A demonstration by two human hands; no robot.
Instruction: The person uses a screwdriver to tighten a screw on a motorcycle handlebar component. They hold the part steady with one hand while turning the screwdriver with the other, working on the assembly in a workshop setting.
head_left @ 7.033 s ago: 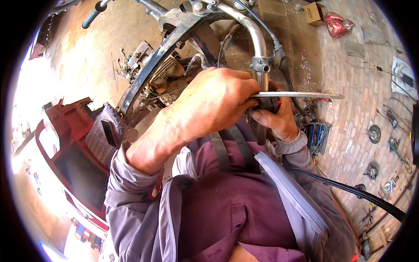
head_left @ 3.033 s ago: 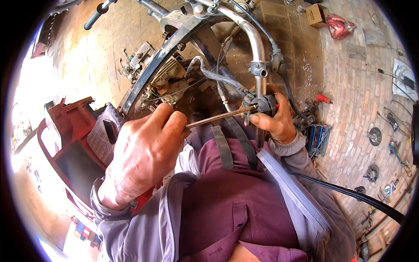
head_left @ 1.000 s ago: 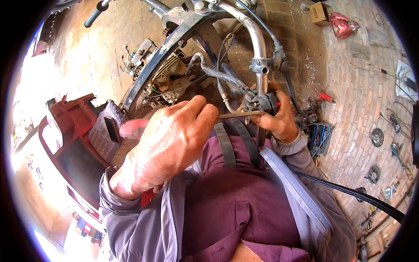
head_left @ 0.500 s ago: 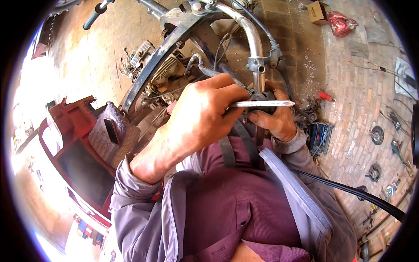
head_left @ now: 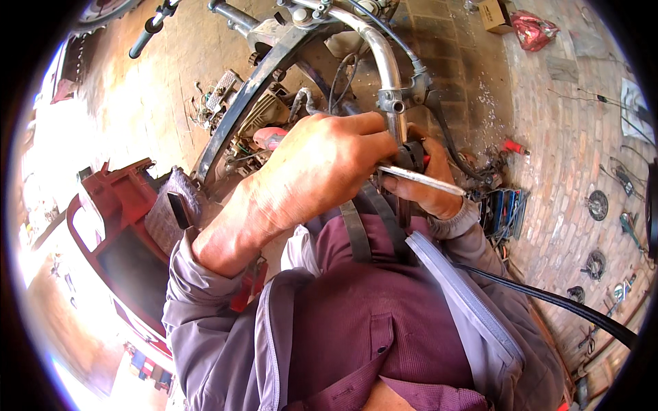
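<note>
My left hand is closed on a long flat metal tool, file-like, its pinkish-red handle showing behind the knuckles. The tool's blade crosses just in front of my right hand, sloping down to the right. That hand is wrapped round a dark clamp-like fitting on the lower end of the bent chrome handlebar. My left fingers hide much of the fitting, so where the blade touches it is unclear.
A stripped frame with engine parts and hoses lies beyond. Red bodywork with a cloth and phone stands left. At right are a toolbox, scattered tools, discs, a cardboard box and a red bag.
Over the last second my left hand has moved up and rightward, toward the handlebar. Since half a second ago the blade's far end has dropped. My right hand stays around the fitting.
</note>
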